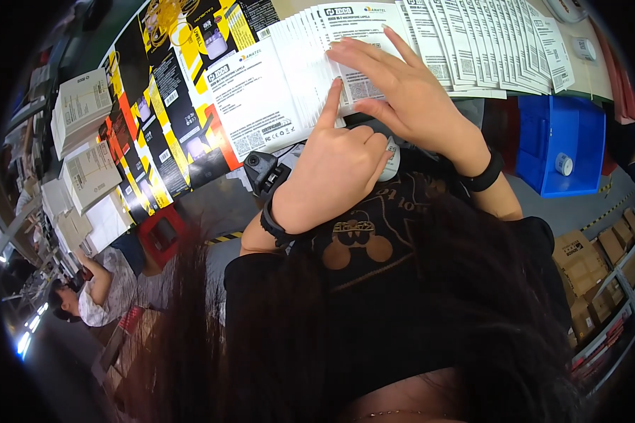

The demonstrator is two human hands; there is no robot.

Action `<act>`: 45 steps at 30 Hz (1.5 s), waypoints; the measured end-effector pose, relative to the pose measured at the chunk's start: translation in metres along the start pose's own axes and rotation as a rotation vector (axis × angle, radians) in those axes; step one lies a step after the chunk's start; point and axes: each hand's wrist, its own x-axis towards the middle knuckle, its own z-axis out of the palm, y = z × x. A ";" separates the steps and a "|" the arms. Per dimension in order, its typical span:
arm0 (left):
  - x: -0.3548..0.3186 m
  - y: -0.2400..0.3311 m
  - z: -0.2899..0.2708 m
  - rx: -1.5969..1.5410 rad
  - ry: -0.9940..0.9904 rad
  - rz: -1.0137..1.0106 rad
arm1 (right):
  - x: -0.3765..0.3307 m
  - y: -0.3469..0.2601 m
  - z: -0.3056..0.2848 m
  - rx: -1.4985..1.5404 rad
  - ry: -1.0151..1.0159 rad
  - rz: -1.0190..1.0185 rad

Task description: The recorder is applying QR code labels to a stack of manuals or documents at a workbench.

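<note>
On the desk [591, 83], across the upper frame, white papers [261, 102] overlap, apparently so each edge shows. The right hand [413, 99], spread and grasping nothing visible, seems to steady them; the left hand [335, 169], mostly curled, nothing visibly gripped, extends its forefinger to them.

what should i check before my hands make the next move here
1. Right hand at the white papers: ok, spread over them.
2. Left hand at the papers: ok, index finger extended to them.
3. Front of the leftmost white paper uncovered by hands: ok.
4. Single paper separated by the fingers: cannot tell, edges overlap closely there.
5. Blue bin clear of both hands: ok, off to the right.
</note>
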 end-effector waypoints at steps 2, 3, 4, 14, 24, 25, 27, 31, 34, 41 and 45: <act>-0.001 -0.001 0.000 -0.003 -0.020 -0.011 | -0.003 -0.003 -0.003 -0.052 -0.013 0.027; -0.001 -0.001 0.000 -0.004 -0.031 -0.017 | -0.006 -0.003 -0.004 -0.103 -0.025 0.055; -0.001 0.000 0.000 -0.003 -0.030 -0.015 | -0.009 -0.004 -0.006 -0.153 -0.038 0.085; 0.000 0.001 -0.001 -0.061 0.004 -0.032 | -0.036 -0.002 -0.028 -0.138 0.001 0.306; 0.001 0.002 -0.011 -0.264 0.353 -0.104 | -0.043 -0.004 -0.038 1.129 -0.091 0.534; 0.001 0.001 -0.010 -0.267 0.373 -0.118 | -0.042 -0.005 -0.038 1.129 -0.093 0.533; 0.001 -0.002 -0.009 -0.274 0.412 -0.146 | -0.042 -0.006 -0.036 1.116 -0.008 0.548; 0.010 0.006 -0.007 -0.253 0.446 -0.156 | -0.039 -0.013 -0.035 0.995 0.103 0.555; 0.017 0.013 -0.005 -0.228 0.482 -0.169 | -0.035 -0.021 -0.035 0.940 0.148 0.552; 0.012 0.003 -0.007 -0.363 0.298 -0.279 | -0.030 -0.012 -0.035 0.756 0.194 0.330; 0.014 0.003 -0.004 -0.326 0.357 -0.253 | -0.023 -0.015 -0.039 0.875 0.148 0.453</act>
